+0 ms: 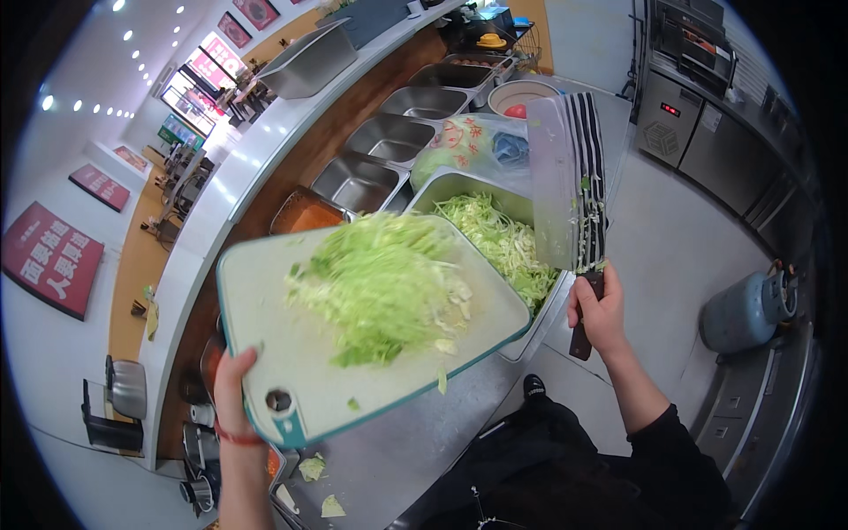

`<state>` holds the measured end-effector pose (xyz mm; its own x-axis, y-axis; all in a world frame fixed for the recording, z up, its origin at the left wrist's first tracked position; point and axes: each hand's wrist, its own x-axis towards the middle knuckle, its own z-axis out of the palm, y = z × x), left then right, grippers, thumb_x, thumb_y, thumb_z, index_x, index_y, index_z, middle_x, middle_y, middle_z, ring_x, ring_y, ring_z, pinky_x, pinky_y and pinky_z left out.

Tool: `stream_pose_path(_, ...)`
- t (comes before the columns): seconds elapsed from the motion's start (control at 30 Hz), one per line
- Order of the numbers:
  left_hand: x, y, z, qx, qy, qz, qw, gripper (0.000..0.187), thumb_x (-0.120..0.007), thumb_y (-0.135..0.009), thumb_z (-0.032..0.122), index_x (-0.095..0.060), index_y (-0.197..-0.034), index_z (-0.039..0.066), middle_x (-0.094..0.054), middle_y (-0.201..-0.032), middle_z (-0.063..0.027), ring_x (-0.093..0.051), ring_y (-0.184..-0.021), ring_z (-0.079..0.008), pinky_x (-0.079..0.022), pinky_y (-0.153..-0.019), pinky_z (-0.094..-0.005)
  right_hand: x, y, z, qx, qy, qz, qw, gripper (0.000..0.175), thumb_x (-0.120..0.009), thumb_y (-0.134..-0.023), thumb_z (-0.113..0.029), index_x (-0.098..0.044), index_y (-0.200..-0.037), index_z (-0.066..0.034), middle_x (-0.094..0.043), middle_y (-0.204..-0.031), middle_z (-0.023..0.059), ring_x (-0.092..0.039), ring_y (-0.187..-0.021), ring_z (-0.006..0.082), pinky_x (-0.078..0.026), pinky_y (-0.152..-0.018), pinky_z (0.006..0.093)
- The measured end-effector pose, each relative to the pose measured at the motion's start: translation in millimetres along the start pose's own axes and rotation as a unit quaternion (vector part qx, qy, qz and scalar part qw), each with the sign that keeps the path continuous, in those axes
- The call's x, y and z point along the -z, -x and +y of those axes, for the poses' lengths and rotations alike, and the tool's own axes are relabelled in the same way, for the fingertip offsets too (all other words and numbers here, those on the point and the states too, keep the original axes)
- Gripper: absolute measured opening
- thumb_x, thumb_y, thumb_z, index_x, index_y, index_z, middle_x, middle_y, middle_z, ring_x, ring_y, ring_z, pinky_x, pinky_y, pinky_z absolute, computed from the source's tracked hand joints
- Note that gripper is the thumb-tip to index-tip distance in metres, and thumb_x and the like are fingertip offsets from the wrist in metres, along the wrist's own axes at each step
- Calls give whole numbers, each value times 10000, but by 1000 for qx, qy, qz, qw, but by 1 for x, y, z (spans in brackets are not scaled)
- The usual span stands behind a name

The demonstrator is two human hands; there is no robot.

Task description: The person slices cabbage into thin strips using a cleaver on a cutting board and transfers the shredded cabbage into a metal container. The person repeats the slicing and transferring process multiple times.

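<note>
My left hand (233, 391) grips the near left corner of a white cutting board (265, 285) with a teal edge. The board is held up off the counter, its far right corner over a deep steel pan (434, 189). A blurred heap of shredded cabbage (384, 291) lies on the board. More shredded cabbage (500, 238) is inside the pan, partly hidden by the board. In my right hand (604, 308) is a cleaver (556, 185) held by its dark handle, blade pointing away from me. Bits of cabbage cling to its striped upper blade.
Several steel pans (361, 185) line the counter's back, one with orange-red contents (311, 215). A plastic bag (457, 146) and a bowl (523, 93) with a red item stand beyond the deep pan. Cabbage scraps (331, 507) lie on the steel counter (384, 457). A gas cylinder (739, 315) stands right.
</note>
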<state>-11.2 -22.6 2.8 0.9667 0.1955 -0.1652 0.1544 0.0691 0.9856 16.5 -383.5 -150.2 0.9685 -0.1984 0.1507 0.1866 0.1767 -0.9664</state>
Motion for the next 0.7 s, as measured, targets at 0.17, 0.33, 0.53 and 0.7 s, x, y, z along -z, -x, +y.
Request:
stream_pose_path(0.17, -27, -46, 48, 38, -72, -34, 996, 407, -466, -751, 132, -420, -1107, -60, -551, -976, -180, -589, -810, -239, -500, -690, -319, 9, -7, 2, -57, -41, -10, 997, 86, -445, -827, -79, -385, -873, -37, -451, -537, 27, -433, -381, 86, -359, -358, 215)
stream_pose_path(0.33, -42, -53, 73, 46, -86, -53, 994, 366, -449, -760, 94, -413, -1091, -58, -543, -969, -176, -589, -785, -231, -513, -639, -306, 16, -11, 11, -98, -64, -21, 993, 116, -460, -822, -91, -378, -878, -32, -446, -537, 30, -437, -378, 96, -362, -355, 223)
stream_pose_path(0.53, -37, -55, 66, 46, -91, -69, 992, 384, -459, -769, 127, -409, -1098, -64, -558, -947, -176, -593, -798, -235, -506, -683, -318, 4, -24, -6, -215, -141, -151, 954, 147, -461, -818, -97, -364, -910, -36, -444, -542, 41, -433, -374, 107, -360, -347, 232)
stream_pose_path(0.7, -27, -48, 53, 39, -61, -43, 996, 398, -465, -798, 191, -414, -1100, -64, -561, -956, -177, -596, -802, -238, -519, -644, -314, -41, -22, -19, -327, -217, -338, 855, 214, -401, -824, -56, -342, -1030, -68, -417, -551, 53, -394, -357, 108, -352, -329, 244)
